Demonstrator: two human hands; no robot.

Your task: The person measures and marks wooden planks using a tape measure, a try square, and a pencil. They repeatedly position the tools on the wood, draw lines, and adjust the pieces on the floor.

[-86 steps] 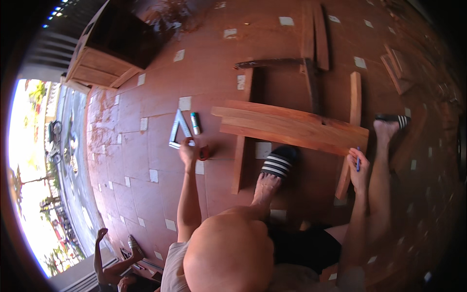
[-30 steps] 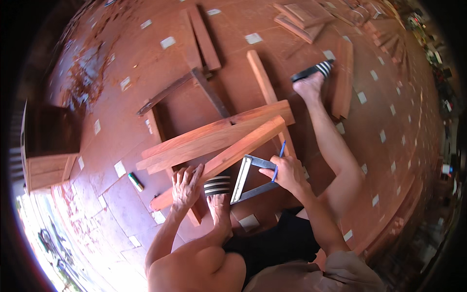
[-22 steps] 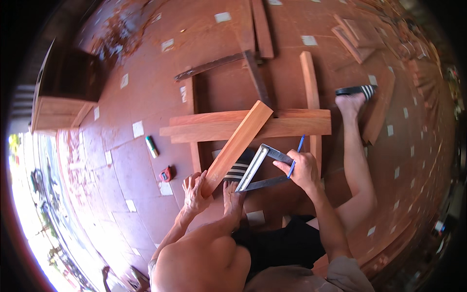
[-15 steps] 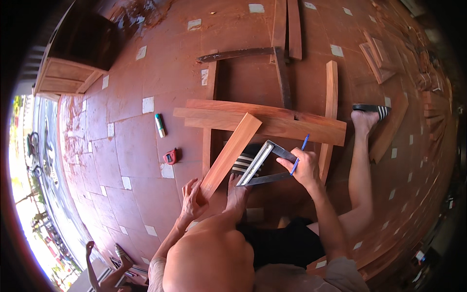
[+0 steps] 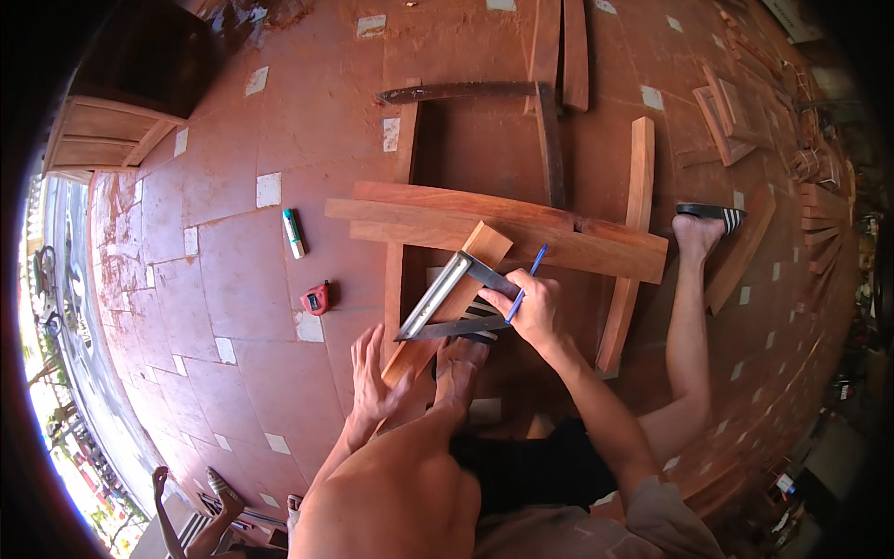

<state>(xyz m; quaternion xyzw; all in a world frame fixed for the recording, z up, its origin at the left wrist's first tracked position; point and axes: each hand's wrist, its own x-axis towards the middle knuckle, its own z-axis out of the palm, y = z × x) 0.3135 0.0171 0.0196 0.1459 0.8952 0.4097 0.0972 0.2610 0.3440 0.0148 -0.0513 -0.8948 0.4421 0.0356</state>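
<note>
A short reddish wood plank (image 5: 489, 244) lies aslant, its upper end on longer boards and its lower end by my left hand (image 5: 375, 384). That hand's fingers are stretched and spread along the plank's left side, with the thumb at its lower end. My right hand (image 5: 535, 307) is closed on a black triangular carpenter's square (image 5: 484, 274) with a silver edge bar. The silver bar lies across the plank's face toward its left edge. A blue pen (image 5: 527, 285) sticks up between the same hand's fingers. Under the plank and square is my sandalled foot (image 5: 456, 368).
Two long boards (image 5: 596, 244) rest across upright-lying timbers (image 5: 630, 233). Beyond them are dark frame pieces (image 5: 549, 154). To the left on the tiles lie a red tape measure (image 5: 316, 298) and a green-capped marker (image 5: 293, 233). A wooden cabinet (image 5: 112, 135) stands far left; another person's limbs (image 5: 223, 494) show lower left.
My right hand has carried the square and pen left, bringing the square over the plank. My left hand's fingers have loosened and straightened at the plank's lower end, and the plank has shifted slightly.
</note>
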